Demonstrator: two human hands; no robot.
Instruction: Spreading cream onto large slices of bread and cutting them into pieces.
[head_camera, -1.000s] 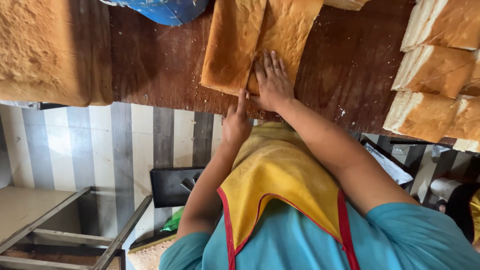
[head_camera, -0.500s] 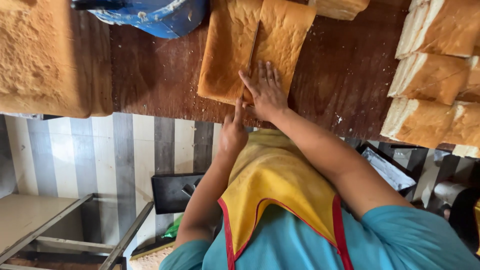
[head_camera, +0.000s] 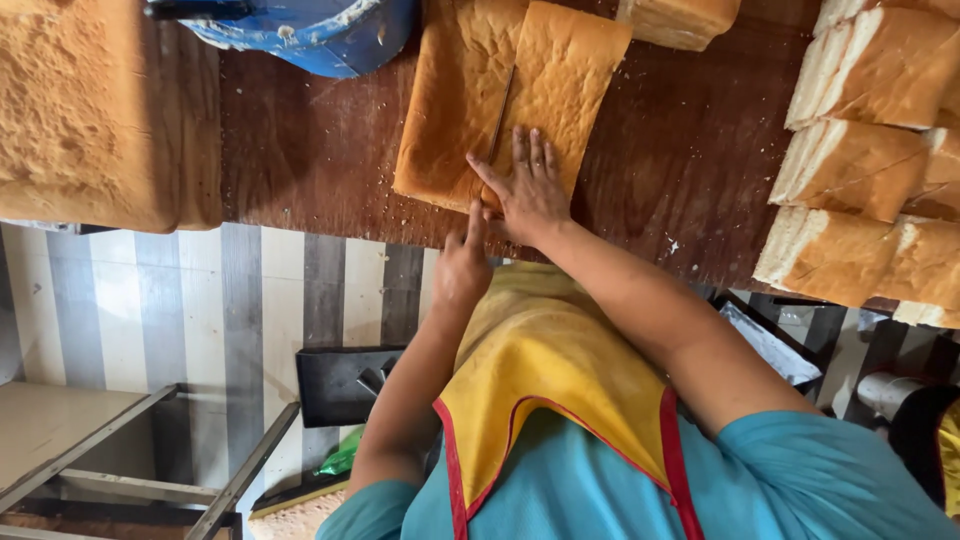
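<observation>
Right hand flat, fingers spread, pressing on sponge cake slab at near edge of wooden table; left hand at table edge, index finger up touching slab, other fingers curled, grip unclear; cut cake blocks stacked right; blue bucket behind.

table: dark worn wood | loaf: matt porous crust | apron: yellow cloth
</observation>
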